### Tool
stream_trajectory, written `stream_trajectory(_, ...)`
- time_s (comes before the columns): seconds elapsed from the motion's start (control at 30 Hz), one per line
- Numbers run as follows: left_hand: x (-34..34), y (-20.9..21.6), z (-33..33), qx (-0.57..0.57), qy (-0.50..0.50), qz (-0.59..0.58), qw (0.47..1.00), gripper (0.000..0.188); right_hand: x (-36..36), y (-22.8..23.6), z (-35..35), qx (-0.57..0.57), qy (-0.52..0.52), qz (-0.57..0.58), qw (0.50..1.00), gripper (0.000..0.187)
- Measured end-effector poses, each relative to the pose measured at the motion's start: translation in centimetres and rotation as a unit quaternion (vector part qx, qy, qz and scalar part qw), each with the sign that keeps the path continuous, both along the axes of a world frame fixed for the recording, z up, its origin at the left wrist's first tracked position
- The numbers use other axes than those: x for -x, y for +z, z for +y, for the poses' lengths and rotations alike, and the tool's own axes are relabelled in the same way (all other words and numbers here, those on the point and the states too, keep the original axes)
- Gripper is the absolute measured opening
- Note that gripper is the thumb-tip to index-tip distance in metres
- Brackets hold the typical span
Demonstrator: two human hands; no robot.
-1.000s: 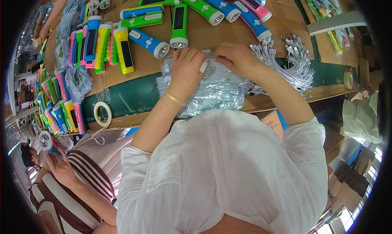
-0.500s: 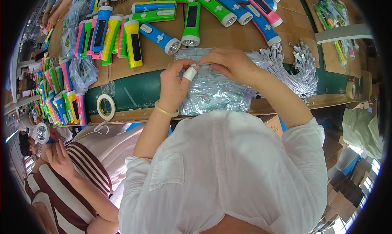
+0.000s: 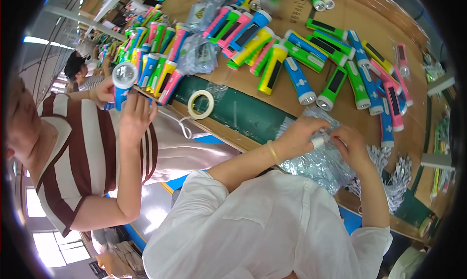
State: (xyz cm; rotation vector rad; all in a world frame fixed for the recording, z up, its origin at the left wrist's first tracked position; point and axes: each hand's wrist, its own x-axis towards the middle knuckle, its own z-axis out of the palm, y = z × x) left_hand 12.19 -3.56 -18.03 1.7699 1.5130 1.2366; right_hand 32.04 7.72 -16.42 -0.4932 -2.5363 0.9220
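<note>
Fiddling around over the bag pile right now, so I'm using that as my landmark. It's lying flat on the green tabletop right in front of me, near edge slanting down to the right, roughly along the table edge. Honestly I'm not managing to tell its long axis, since my hands are covering the middle. My left hand is resting over the pile's left part, fingers bending and pointing right, with a white wrap circling one digit. My right hand is arching over the right part, fingers curling close together. Both sets of fingertips are almost meeting above the bags; whether they're pinching one, I can't tell.

Just past the pile, a blue flashlight and a green flashlight are lying with lens ends pointing back toward it. White cables are bunching up right of it, and my right forearm is partly blocking them. More flashlights are spreading beyond the pile on cardboard. Left of it, a tape roll is lying near the edge, and farther left a co-worker's hand is gripping another blue flashlight, lens up.
</note>
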Motion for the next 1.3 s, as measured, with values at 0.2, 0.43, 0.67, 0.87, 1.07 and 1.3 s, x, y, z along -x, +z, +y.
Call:
stream_trajectory(0.2,-0.7,-1.2,1.0,-0.071,-0.035,0.041,0.996,0.016,-1.3,0.1,0.8,0.043,0.018,-0.027,0.999,0.009)
stream_trajectory(0.43,0.1,-0.7,0.8,-0.039,-0.039,0.042,0.998,0.011,-3.6,1.3,5.6,0.125,0.037,-0.116,0.985,0.007)
stream_trajectory(0.67,-2.6,-1.1,1.3,-0.111,-0.168,0.081,0.976,0.015,5.0,-1.4,9.4,-0.172,-0.038,-0.066,0.982,0.040)
stream_trajectory(0.87,-3.7,-0.7,0.3,-0.102,-0.238,0.081,0.963,0.013,7.1,-3.8,10.7,-0.299,0.040,-0.100,0.948,0.054)
stream_trajectory(1.07,-2.0,-0.8,0.0,-0.084,-0.210,0.026,0.974,0.012,2.3,2.2,6.9,0.092,-0.106,0.074,0.987,0.046)
stream_trajectory(1.3,-1.6,-0.7,0.4,-0.085,-0.155,-0.013,0.984,0.015,-3.1,3.2,1.4,0.361,-0.190,0.214,0.887,0.055)
